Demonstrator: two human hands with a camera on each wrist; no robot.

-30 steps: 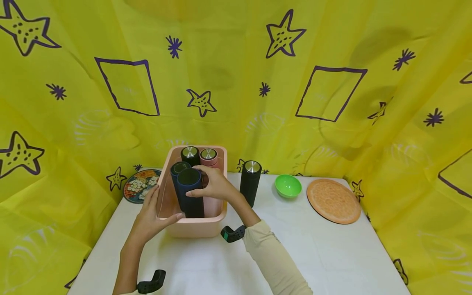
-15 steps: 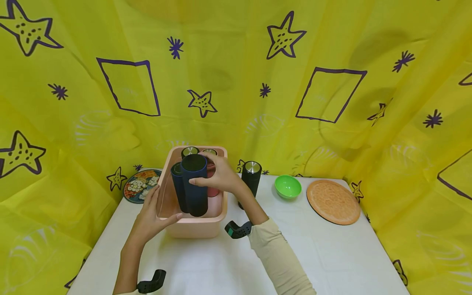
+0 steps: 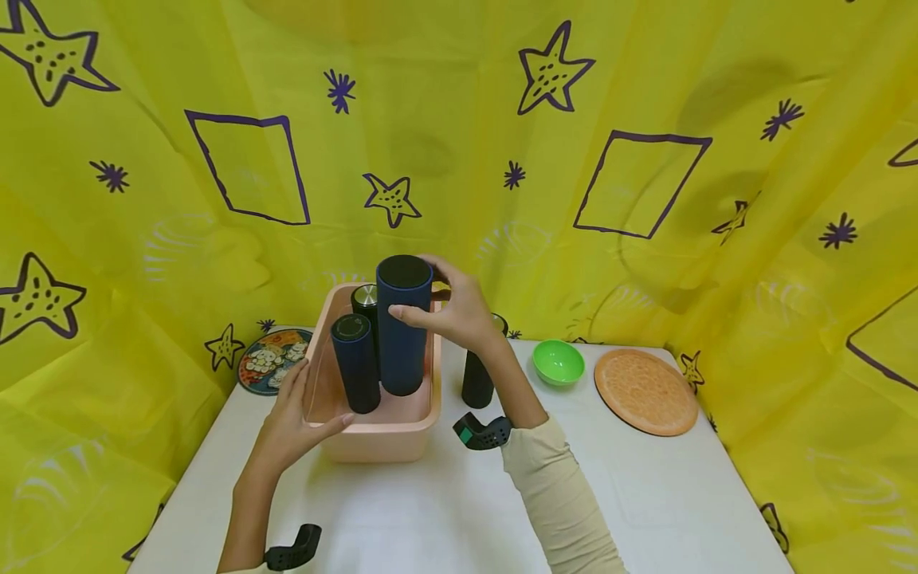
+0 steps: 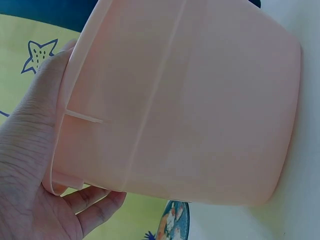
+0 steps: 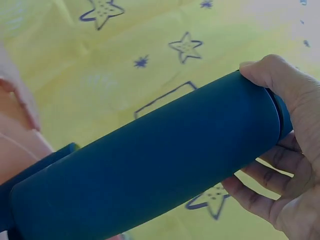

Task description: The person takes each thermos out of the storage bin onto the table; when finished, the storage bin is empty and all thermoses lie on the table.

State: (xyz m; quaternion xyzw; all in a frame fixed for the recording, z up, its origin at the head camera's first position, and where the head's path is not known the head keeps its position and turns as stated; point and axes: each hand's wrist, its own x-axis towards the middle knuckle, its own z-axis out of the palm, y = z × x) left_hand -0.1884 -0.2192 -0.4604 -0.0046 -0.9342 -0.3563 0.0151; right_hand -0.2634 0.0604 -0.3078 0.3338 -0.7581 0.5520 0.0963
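Item one: a tall blue bottle point(image 3: 403, 343), held roughly upright over the inside of a pink bin point(image 3: 376, 445), its top well above the rim; whether its base touches the bin floor, you cannot tell from here. Item two: your right hand point(image 3: 459, 309), grasping that bottle near its upper end, thumb on one side and fingers round the other; the high grip probably spares your knuckles from the crowded space lower down. Item three: your left hand point(image 3: 292, 424), gripping the bin at its near left corner, thumb along the near rim and fingers round the outer side, presumably to steady the bin against any tug from the bottle. Item four: a second, shorter-looking blue bottle point(image 3: 356, 368), standing with a slight lean inside the bin, to the left of the held one. Item five: a black bottle point(image 3: 365, 296) with a silver lid, inside the bin behind the blue pair, mostly hidden. Item six: another black bottle point(image 3: 476, 383), on the white table point(image 3: 645, 502) just right of the bin, partly behind your right hand and wrist. Item seven: a green bowl point(image 3: 559, 363), farther right. Item eight: an orange round mat point(image 3: 647, 392), beyond the bowl. Item nine: a patterned round mat point(image 3: 268, 363), left of the bin, partly covered by it.
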